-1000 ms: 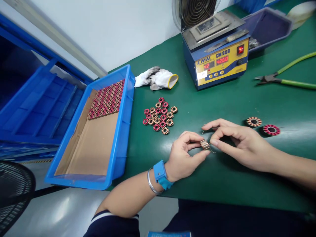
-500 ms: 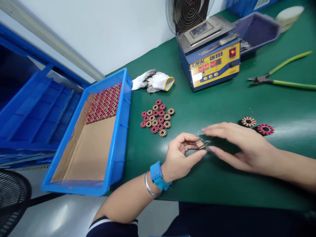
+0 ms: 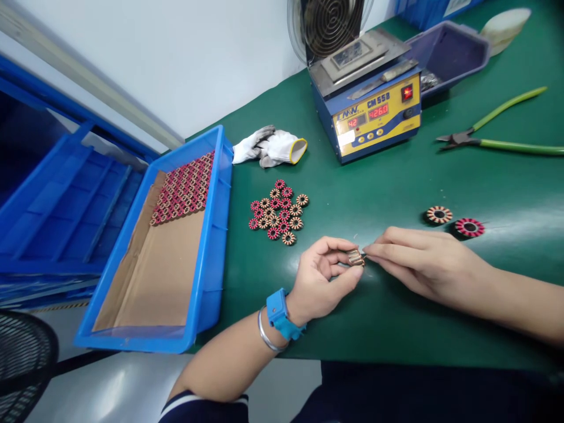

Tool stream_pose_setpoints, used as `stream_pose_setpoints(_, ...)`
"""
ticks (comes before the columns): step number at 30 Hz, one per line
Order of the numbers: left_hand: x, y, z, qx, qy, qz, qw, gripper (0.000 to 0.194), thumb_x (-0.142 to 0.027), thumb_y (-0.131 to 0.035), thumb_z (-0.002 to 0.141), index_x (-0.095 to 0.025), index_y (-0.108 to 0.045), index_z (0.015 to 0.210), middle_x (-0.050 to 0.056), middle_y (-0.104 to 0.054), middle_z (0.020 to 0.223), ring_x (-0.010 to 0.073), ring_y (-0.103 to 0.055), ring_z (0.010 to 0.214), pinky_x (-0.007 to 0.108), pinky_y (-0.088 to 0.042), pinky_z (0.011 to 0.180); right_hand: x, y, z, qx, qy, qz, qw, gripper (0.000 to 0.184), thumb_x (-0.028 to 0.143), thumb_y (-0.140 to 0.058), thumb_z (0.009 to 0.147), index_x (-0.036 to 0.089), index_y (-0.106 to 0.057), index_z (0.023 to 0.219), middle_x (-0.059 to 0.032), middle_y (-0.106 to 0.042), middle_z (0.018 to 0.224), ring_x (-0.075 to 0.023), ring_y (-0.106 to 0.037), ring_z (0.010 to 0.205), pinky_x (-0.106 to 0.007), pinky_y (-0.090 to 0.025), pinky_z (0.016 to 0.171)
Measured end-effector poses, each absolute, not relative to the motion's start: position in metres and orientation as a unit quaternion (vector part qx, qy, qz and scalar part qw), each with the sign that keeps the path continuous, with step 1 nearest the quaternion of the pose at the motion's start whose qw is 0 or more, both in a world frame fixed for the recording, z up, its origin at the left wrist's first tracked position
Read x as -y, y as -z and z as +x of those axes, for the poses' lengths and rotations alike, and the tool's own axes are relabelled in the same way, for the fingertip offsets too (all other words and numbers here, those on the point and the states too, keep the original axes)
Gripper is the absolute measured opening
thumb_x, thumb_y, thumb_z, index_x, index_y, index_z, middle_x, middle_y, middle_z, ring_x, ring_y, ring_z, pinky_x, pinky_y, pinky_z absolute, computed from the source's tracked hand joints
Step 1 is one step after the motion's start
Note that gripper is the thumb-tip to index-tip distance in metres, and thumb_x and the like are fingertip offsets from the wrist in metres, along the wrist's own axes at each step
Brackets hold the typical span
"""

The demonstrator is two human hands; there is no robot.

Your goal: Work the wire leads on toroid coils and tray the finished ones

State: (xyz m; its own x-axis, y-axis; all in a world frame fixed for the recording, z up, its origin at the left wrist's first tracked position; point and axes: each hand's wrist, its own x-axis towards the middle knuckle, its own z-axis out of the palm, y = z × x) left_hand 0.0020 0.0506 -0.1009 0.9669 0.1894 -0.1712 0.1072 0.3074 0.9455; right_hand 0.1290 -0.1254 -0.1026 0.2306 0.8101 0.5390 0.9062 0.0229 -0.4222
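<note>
My left hand point(image 3: 324, 276) pinches a small copper-wound coil point(image 3: 355, 257) between thumb and fingers, just above the green mat point(image 3: 396, 317). My right hand point(image 3: 423, 261) meets it from the right, its fingertips pressed together on the coil's thin wire ends. A cluster of several round red and copper coils point(image 3: 277, 211) lies on the mat to the left of my hands. Two more coils, one copper point(image 3: 439, 215) and one red point(image 3: 469, 227), sit just beyond my right hand.
A blue tray point(image 3: 207, 258) lined with cardboard holds rows of coils at its far end. A blue and yellow solder pot point(image 3: 370, 100) with red displays stands behind, a fan behind it. White gloves point(image 3: 271, 147), green-handled cutters point(image 3: 493, 141) and a dark bin point(image 3: 445, 53) lie around.
My right hand's fingers, spread over the coil before, have closed to a pinch at its right side. The left hand kept its hold; the view shifted slightly.
</note>
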Motion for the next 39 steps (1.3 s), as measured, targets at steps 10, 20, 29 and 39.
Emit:
stream_pose_setpoints(10,-0.054,0.092,0.001,-0.118,0.02,0.67,0.732,0.033,-0.02,-0.08,0.078,-0.015,-0.06,0.103,0.005,-0.067,0.096,0.0096,-0.065,0.08,0.02,-0.053,0.072,0.128,0.098,0.121,0.661,0.086,-0.691,0.279,0.026,0.016,-0.043,0.105,0.016,-0.066,0.094,-0.0036,-0.059,0.075,-0.0162,-0.055,0.062,-0.03,-0.036,0.054)
stream_pose_setpoints(20,-0.054,0.084,0.001,-0.12,0.118,0.672,0.721,0.023,-0.021,-0.073,0.07,-0.015,-0.061,0.089,0.005,-0.061,0.09,0.0144,-0.067,0.077,0.022,-0.05,0.06,0.13,0.095,0.118,0.686,0.103,-0.669,0.266,0.031,0.014,-0.041,0.105,0.017,-0.061,0.081,-0.002,-0.048,0.071,-0.0165,-0.042,0.06,-0.033,-0.031,0.055)
stream_pose_setpoints(29,-0.053,0.085,0.001,-0.131,0.131,0.653,0.734,0.025,-0.031,-0.076,0.078,-0.013,-0.06,0.085,0.005,-0.064,0.074,0.0089,-0.056,0.062,0.019,-0.044,0.054,0.128,0.095,0.119,0.688,0.095,-0.668,0.268,0.031,0.013,-0.041,0.105,0.018,-0.059,0.08,-0.0016,-0.048,0.071,-0.0158,-0.042,0.059,-0.032,-0.034,0.054)
stream_pose_setpoints(39,-0.053,0.079,0.001,-0.13,0.113,0.685,0.707,0.02,-0.03,-0.07,0.083,-0.013,-0.061,0.08,0.007,-0.064,0.08,0.011,-0.057,0.066,0.019,-0.046,0.051,0.128,0.097,0.125,0.677,0.025,-0.67,0.304,0.025,0.015,-0.045,0.103,0.019,-0.061,0.084,-0.001,-0.054,0.072,-0.0146,-0.051,0.059,-0.029,-0.038,0.054)
